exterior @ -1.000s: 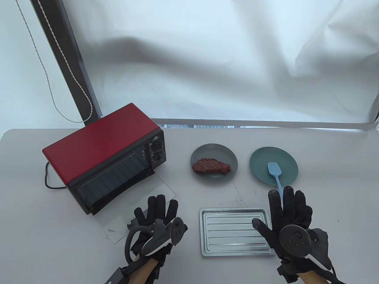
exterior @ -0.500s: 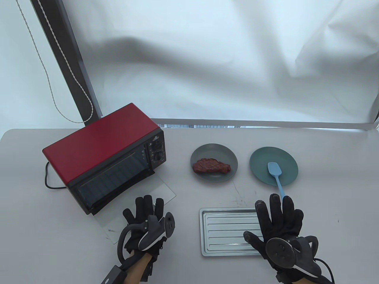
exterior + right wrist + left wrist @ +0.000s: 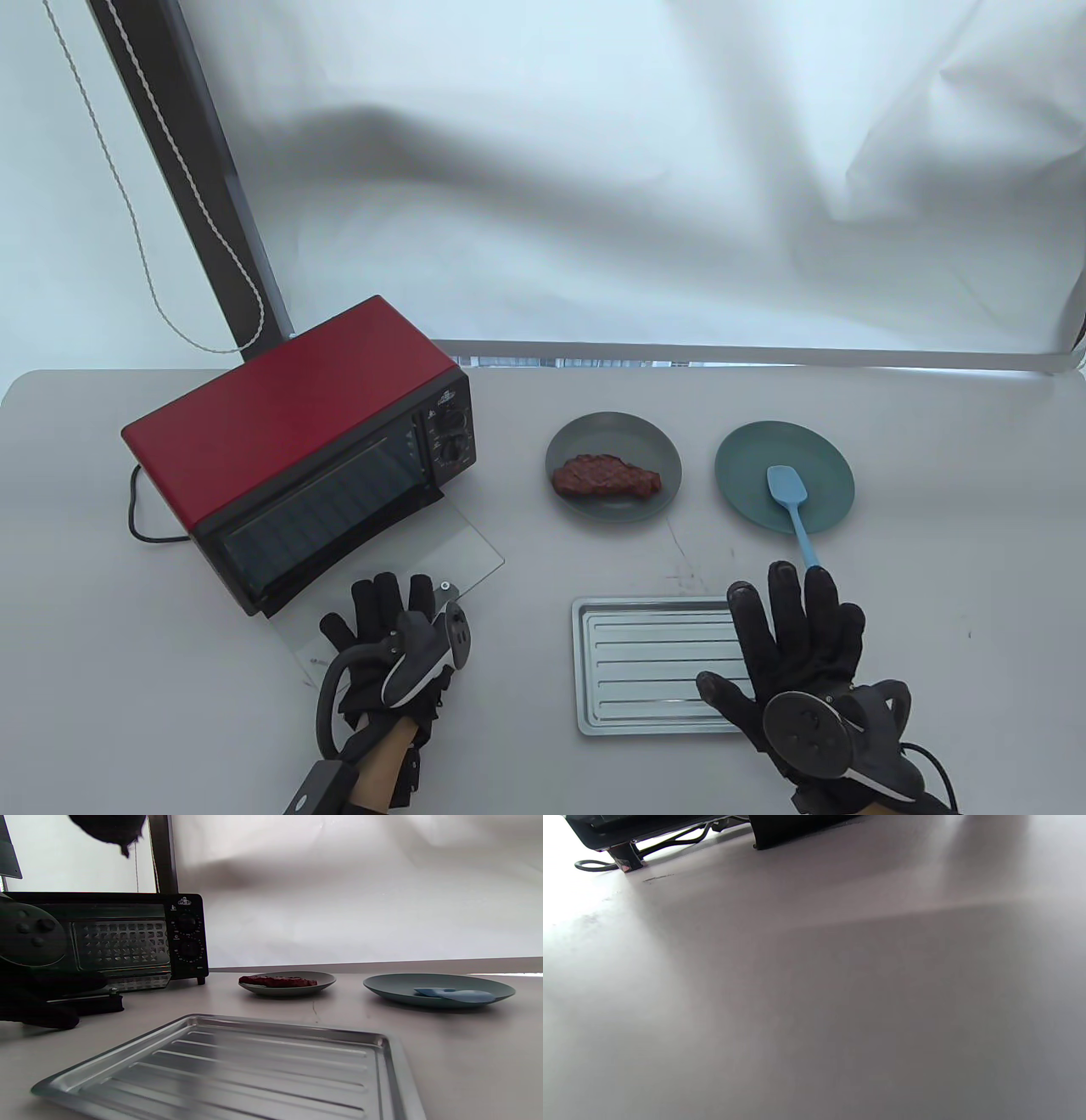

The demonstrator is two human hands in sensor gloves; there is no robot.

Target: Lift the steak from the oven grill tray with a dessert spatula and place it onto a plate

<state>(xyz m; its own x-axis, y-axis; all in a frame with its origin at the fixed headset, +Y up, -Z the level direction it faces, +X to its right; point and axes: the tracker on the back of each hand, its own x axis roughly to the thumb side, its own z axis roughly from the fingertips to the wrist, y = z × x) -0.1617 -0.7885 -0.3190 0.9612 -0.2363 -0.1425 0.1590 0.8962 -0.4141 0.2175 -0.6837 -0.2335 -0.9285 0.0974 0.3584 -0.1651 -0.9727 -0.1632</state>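
The steak (image 3: 606, 476) (image 3: 278, 980) lies on a grey plate (image 3: 653, 441) (image 3: 326, 977) at mid table. A light blue dessert spatula (image 3: 791, 497) (image 3: 456, 994) rests with its blade on a teal plate (image 3: 755, 450) (image 3: 390, 986) to the right, its handle pointing towards me. The metal oven grill tray (image 3: 645, 662) (image 3: 237, 1069) sits bare near the front edge. My right hand (image 3: 785, 632) lies flat with fingers spread over the tray's right end, holding nothing. My left hand (image 3: 382, 611) rests flat on the lowered glass oven door (image 3: 471, 543), fingers straight.
A red toaster oven (image 3: 297, 424) (image 3: 127, 938) stands at the left, door lowered, with its black cord (image 3: 136, 518) (image 3: 594, 865) trailing behind. White cloth hangs behind the table. A dark post and a pull cord stand at the back left.
Both hands have drawn back towards me. The right hand slid off the spatula handle's end onto the tray's right end; the left hand moved left and nearer. Steak, spatula and tray have not moved.
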